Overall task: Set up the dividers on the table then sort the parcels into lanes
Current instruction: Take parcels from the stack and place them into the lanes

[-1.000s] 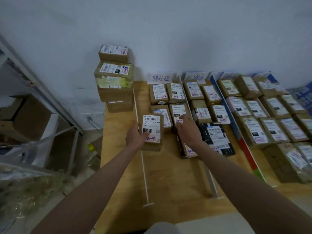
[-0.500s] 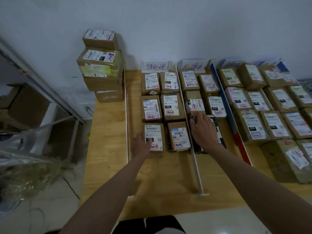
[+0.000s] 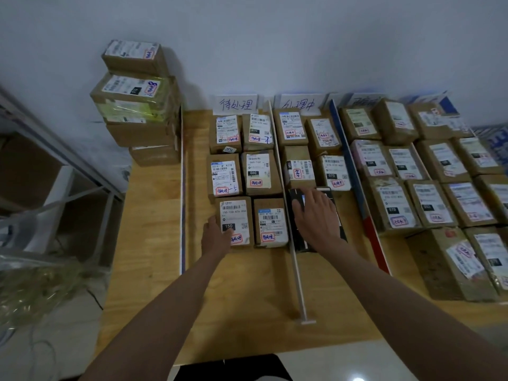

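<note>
Three dividers split the wooden table (image 3: 247, 292) into lanes: a white divider (image 3: 182, 188) on the left, a white divider (image 3: 292, 248) in the middle and a blue and red divider (image 3: 357, 188) to the right. Several brown labelled parcels fill the lanes. My left hand (image 3: 215, 236) holds the left front corner of the brown "150" parcel (image 3: 239, 215), which stands in the left lane's front row, thumb on its label. My right hand (image 3: 316, 215) rests with spread fingers on a black parcel (image 3: 296, 237) in the middle lane.
A stack of larger boxes (image 3: 137, 105) stands at the table's back left corner, outside the lanes. Handwritten lane signs (image 3: 236, 103) lean on the wall. A metal rack (image 3: 55, 149) and plastic wrap are left of the table. Large parcels (image 3: 450, 265) crowd the right side.
My left hand has carried the "150" parcel forward and set it down in the left lane's front row. My right hand has moved right, from a brown parcel onto the black one.
</note>
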Tool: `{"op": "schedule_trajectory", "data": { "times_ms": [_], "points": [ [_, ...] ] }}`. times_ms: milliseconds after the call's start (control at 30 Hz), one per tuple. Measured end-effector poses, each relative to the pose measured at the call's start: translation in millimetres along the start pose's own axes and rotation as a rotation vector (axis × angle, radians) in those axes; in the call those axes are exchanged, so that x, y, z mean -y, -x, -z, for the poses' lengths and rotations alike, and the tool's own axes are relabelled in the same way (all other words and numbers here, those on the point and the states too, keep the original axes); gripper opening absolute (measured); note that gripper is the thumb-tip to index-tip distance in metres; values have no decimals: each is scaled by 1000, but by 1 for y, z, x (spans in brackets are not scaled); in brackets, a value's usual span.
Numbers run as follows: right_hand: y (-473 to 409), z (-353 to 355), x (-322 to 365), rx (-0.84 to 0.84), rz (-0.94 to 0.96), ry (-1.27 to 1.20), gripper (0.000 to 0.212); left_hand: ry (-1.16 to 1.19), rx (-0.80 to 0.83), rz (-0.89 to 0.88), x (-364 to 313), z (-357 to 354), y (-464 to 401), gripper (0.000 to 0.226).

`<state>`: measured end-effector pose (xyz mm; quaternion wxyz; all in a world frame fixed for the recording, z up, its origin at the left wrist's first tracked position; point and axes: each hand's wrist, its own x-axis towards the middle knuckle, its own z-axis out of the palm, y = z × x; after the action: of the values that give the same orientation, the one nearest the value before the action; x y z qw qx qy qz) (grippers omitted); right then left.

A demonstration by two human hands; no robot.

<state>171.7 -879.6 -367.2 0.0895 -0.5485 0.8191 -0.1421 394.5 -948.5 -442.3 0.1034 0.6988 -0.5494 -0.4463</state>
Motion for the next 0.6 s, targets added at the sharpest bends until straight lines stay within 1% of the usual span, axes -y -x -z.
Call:
{"op": "schedule_trajectory", "data": {
  "times_ms": [67,167,233,300,367,500,600],
  "points": [
    [-3,1,2,-2,15,13,40,-82,0,-26,-5,7,2,66],
    [-11,4,10,10,43,30,43,-292,-37,-192,-17,32,3,59],
    [-19,6,21,20,67,41,47,-441,-105,-319,-27,58,0,54],
    [-28,6,36,37,83,45,52,-564,-184,-391,-36,87,-6,51],
    [-36,5,55,45,100,53,55,-633,-241,-412,-42,118,-12,52],
    [-51,2,102,26,127,-14,52,-700,-306,-401,-36,174,-17,55],
    [-58,-2,138,15,186,-18,50,-725,-360,-382,-26,207,-24,56]
  ]
}}
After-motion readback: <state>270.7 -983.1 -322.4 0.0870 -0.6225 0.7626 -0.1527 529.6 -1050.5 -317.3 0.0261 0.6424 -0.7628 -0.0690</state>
